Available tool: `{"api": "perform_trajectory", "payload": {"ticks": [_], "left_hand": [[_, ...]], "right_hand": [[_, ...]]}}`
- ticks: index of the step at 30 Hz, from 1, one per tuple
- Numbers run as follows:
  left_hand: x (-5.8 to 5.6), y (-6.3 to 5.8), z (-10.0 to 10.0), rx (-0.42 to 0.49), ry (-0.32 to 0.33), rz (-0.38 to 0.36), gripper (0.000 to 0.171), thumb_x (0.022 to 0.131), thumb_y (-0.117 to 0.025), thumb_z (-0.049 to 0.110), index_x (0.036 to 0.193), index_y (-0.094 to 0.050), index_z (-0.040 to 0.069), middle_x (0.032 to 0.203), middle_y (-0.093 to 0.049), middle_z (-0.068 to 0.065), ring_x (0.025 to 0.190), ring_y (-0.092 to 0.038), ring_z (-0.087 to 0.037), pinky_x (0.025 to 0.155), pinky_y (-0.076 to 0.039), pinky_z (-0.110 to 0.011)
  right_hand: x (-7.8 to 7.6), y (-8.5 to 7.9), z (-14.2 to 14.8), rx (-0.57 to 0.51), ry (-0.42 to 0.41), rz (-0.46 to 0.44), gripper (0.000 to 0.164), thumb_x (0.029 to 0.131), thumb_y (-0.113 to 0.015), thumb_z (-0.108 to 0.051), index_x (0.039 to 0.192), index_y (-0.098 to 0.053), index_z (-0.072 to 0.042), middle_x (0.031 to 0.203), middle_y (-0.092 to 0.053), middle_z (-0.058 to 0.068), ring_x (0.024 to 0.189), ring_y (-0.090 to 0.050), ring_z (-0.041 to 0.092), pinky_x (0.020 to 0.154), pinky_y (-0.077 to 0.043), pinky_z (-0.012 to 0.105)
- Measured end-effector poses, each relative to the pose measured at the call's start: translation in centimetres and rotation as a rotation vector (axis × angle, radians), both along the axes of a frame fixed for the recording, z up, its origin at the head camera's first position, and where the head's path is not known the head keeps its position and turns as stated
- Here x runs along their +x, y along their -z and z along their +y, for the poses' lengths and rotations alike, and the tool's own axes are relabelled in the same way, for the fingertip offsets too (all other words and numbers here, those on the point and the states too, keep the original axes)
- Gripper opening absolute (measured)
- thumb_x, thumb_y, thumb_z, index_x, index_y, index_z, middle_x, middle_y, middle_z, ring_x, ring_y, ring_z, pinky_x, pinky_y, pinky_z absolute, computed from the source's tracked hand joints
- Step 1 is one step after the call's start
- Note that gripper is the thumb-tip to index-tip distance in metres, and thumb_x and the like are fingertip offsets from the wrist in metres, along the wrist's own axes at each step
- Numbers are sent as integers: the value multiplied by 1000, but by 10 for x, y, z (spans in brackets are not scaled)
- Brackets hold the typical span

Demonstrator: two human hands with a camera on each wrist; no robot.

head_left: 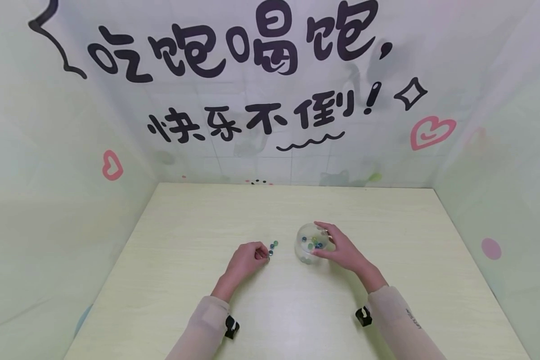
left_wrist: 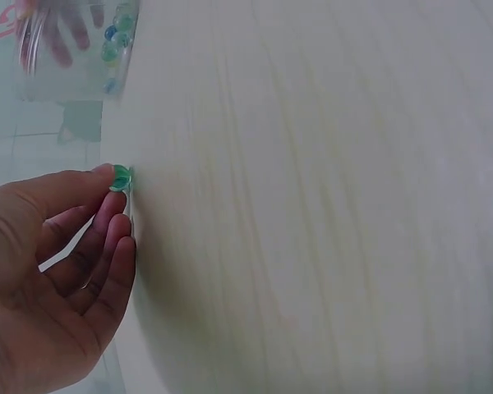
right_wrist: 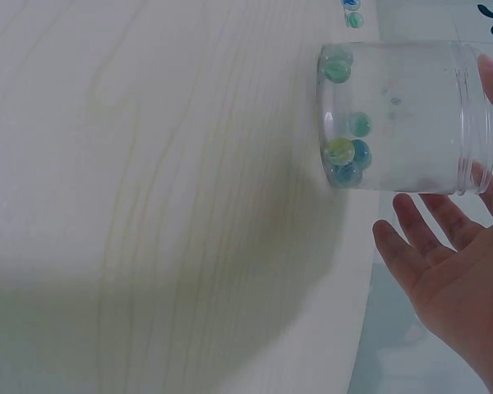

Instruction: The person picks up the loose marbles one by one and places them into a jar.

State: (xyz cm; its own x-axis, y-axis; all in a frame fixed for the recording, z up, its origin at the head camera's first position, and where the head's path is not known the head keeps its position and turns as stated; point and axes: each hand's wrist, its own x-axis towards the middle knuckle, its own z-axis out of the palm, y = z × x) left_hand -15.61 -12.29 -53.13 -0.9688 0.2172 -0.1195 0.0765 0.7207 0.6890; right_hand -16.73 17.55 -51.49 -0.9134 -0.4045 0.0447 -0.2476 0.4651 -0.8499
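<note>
My left hand point(head_left: 245, 261) is low over the table, its thumb and fingers pinching a green marble point(left_wrist: 121, 178) close to the tabletop. Just past those fingertips lie several loose marbles point(head_left: 272, 246) in blue and green. To the right stands a clear round jar point(right_wrist: 403, 115), upright and uncapped, with several green, blue and yellow marbles point(right_wrist: 342, 153) on its bottom. Around its upper part curls my right hand point(head_left: 344, 250), thumb on the near side and fingers at the far rim. Through the jar wall, the right fingers show blurred in the left wrist view.
Both hands work over a pale wood-grain table point(head_left: 274, 310). White printed sheets point(head_left: 261, 165) with black lettering and pink hearts rise behind and at both sides. Black wrist-camera mounts point(head_left: 363, 316) sit below the sleeves.
</note>
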Motion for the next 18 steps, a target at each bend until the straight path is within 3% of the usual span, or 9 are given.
{"api": "perform_trajectory", "payload": {"ticks": [18], "left_hand": [[1,0,2,-57,13,16,7,86,-75,11,90,-70,15,81,-68,3,73,-59,-8,67,-51,-24]], "right_hand": [[-1,2,1,5,2,7,78,88,-77,-28,152,-36,-11,156,-38,18,144,-36,40,116,-36,59]]}}
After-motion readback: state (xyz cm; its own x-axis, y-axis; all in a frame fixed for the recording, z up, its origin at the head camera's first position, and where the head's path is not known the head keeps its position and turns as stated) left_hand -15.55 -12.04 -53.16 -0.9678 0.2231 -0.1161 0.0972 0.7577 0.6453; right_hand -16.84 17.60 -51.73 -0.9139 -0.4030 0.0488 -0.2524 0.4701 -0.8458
